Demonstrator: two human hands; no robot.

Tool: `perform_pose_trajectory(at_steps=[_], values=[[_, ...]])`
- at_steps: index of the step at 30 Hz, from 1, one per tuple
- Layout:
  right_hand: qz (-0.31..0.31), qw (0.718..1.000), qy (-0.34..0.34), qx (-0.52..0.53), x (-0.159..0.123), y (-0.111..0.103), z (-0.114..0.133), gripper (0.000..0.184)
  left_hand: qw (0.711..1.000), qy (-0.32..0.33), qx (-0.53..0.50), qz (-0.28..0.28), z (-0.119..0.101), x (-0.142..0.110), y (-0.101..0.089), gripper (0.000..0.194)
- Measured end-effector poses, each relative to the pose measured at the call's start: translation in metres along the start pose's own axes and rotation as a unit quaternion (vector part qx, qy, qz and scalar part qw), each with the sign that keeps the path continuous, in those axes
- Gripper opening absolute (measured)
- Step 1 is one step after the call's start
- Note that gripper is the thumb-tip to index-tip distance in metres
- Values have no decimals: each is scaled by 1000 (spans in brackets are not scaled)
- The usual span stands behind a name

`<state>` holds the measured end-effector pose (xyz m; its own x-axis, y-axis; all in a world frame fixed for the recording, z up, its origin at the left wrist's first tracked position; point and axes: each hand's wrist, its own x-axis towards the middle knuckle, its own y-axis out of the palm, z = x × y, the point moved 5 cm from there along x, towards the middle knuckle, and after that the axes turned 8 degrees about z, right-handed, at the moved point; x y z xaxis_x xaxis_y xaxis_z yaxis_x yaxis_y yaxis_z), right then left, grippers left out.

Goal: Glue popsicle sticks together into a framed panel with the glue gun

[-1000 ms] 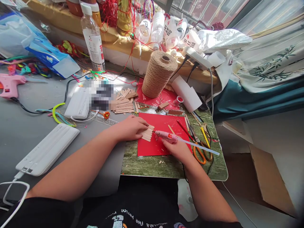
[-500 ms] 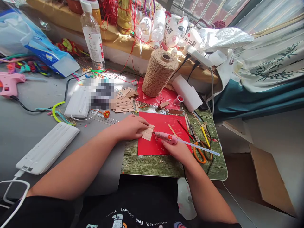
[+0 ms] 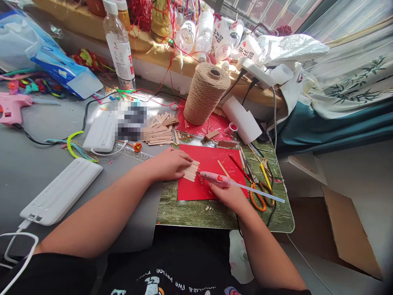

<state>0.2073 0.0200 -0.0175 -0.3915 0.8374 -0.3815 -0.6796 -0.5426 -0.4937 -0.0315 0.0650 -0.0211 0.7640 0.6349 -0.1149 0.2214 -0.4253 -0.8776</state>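
A spool of jute twine (image 3: 206, 94) stands at twelve o'clock on the desk, with a white paper roll (image 3: 241, 119) just beside it at two. Loose craft sticks (image 3: 159, 133) lie at ten o'clock. Orange-handled scissors (image 3: 257, 191) rest at three. A water bottle (image 3: 119, 43) stands at eleven, and a second pink glue gun (image 3: 11, 108) lies far out at nine, above two white power banks (image 3: 60, 192).

The black shirt (image 3: 172, 278) at the bottom edge carried white lettering seen upside down, of which "FIVE PERSON" could be made out. The white label of the clear water bottle (image 3: 119, 43) bore red characters too small to read. The white packets (image 3: 236, 41) on the windowsill showed bold black characters, not legible from this angle.
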Motion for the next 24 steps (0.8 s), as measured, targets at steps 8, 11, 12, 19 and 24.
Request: perform_pose_trajectory(at_steps=[8,11,12,19,24], values=[[19,1000,8,-11,-2,3,1,42,1000,3,1,-2,0,0,0,33],[30,999,-5,12,-3,4,3,42,1000,5,1,-5,0,0,0,32],[33,999,-5,17,-3,5,3,42,1000,5,2,-5,0,0,0,32],[58,996,-24,60,-3,8,6,40,1000,8,5,-5,3,1,2,32],[54,997,-16,60,-6,8,7,39,1000,8,1,-9,3,0,3,33]])
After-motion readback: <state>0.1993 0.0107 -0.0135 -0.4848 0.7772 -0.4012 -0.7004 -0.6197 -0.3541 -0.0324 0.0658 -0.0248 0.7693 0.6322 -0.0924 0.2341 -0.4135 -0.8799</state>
